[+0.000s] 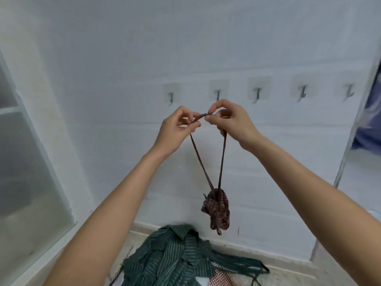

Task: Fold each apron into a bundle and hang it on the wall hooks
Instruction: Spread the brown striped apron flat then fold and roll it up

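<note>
— What were the hands doing?
— The left hand [177,129] and right hand [231,122] each pinched the strap loop [203,116], close together, just below the second of five wall hooks [218,93].
— And the apron?
— The brown apron bundle [216,209] hung from that strap against the white wall [185,48]. A green striped apron [175,256] lay heaped on the floor [288,273], near.

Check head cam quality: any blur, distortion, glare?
Head view: soft overall, the five metal wall hooks smeared; wide-angle bowing in the white wall's lines; flat even light, no glare; left hand, right hand and brown patterned apron bundle readable.
</note>
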The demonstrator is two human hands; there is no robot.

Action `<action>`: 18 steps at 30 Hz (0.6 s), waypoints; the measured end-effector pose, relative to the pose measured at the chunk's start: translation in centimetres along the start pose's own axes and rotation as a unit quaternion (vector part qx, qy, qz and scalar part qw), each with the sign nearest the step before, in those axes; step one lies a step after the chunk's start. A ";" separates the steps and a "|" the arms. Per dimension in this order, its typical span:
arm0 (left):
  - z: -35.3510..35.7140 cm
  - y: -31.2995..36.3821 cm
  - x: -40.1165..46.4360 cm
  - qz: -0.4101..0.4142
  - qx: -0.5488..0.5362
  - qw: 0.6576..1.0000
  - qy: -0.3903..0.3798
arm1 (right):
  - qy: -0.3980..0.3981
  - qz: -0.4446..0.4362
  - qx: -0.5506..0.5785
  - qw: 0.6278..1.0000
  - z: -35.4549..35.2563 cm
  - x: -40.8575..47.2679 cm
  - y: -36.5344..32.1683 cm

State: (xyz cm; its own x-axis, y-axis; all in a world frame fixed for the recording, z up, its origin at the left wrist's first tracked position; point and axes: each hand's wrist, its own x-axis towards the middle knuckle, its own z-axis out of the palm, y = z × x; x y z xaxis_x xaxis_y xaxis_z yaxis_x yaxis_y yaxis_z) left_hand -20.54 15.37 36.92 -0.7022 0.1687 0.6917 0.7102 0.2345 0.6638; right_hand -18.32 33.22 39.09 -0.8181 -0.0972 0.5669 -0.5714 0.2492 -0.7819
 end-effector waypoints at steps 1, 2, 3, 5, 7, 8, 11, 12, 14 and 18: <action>0.4 -0.3 1.2 0.045 0.021 0.999 0.023 | 0.020 -0.016 0.001 1.000 -0.5 0.9 0.1; 0.7 -0.6 2.4 0.086 0.039 0.995 0.045 | 0.031 -0.028 0.011 0.999 -1.0 1.7 0.1; 1.1 -1.1 3.9 0.123 0.050 0.989 0.065 | 0.040 -0.033 0.024 0.998 -1.6 2.6 0.1; 1.9 -2.0 6.2 0.172 0.074 0.977 0.099 | 0.042 -0.019 0.060 0.997 -2.4 4.1 0.2; 2.6 -3.2 8.5 0.195 0.090 0.970 0.116 | 0.040 0.006 0.091 0.995 -2.9 5.8 0.5; 2.9 -3.6 9.3 0.198 0.102 0.968 0.118 | 0.041 0.015 0.100 0.994 -3.0 6.4 0.7; 3.8 -4.5 10.9 0.159 0.108 0.975 0.110 | 0.086 0.024 0.060 0.994 -3.0 8.1 1.9; 4.1 -4.6 11.2 0.142 0.103 0.978 0.110 | 0.105 0.024 0.039 0.993 -2.9 8.5 2.4; 4.7 -4.7 11.5 0.131 0.096 0.981 0.107 | 0.141 0.016 -0.020 0.990 -2.7 8.8 3.4; 5.8 -4.8 10.9 0.118 0.083 0.987 0.076 | 0.193 0.000 -0.104 0.976 -2.5 7.9 5.0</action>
State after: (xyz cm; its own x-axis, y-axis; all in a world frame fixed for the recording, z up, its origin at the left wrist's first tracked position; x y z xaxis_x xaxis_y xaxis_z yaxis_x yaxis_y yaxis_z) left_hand -31.91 21.61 39.61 -0.4940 0.0952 0.8643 0.8259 0.3620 0.4322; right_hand -27.43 36.07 40.30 -0.7094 0.2627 0.6540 -0.5137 0.4427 -0.7350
